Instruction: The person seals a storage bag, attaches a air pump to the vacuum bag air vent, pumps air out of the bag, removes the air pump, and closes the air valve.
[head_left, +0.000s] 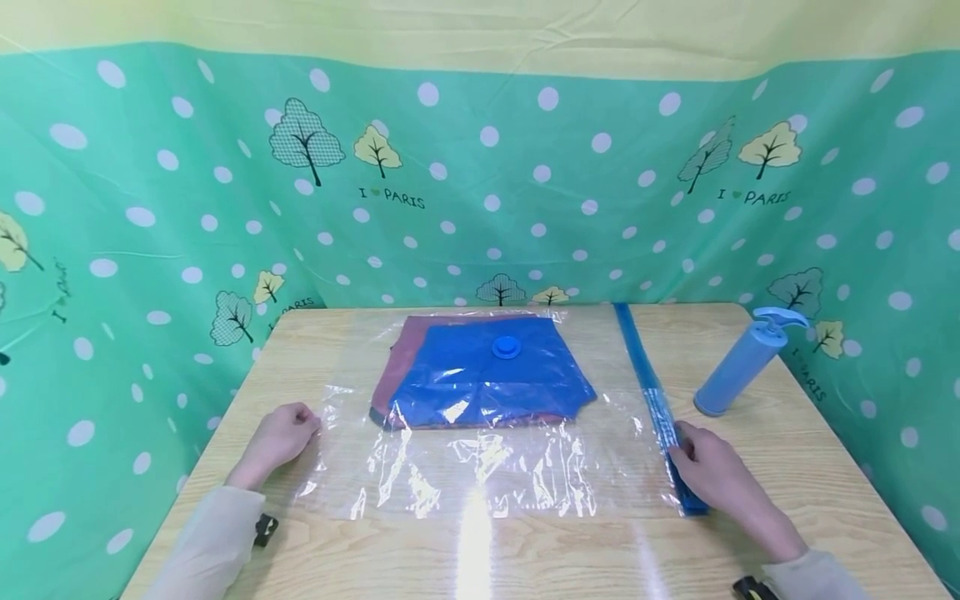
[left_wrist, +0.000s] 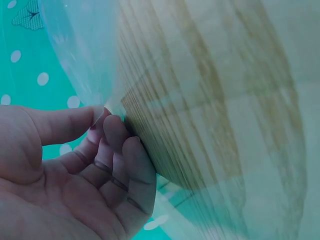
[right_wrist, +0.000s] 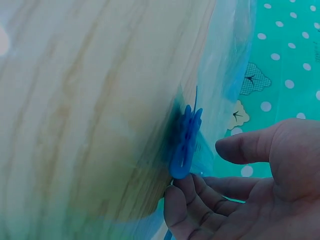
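A clear vacuum storage bag lies flat on the table, with a folded blue garment over a mauve garment inside. A round blue valve sits on its upper face. Along the bag's right side runs a blue zip strip. My left hand pinches the bag's left edge between thumb and index finger. At the near part of the strip, my right hand touches the edge with its fingers. Close by its fingertips is a blue zip slider; the thumb stands apart.
A blue hand pump with a T-shaped handle stands on the wooden table, right of the bag. Behind and at both sides hangs a green dotted curtain.
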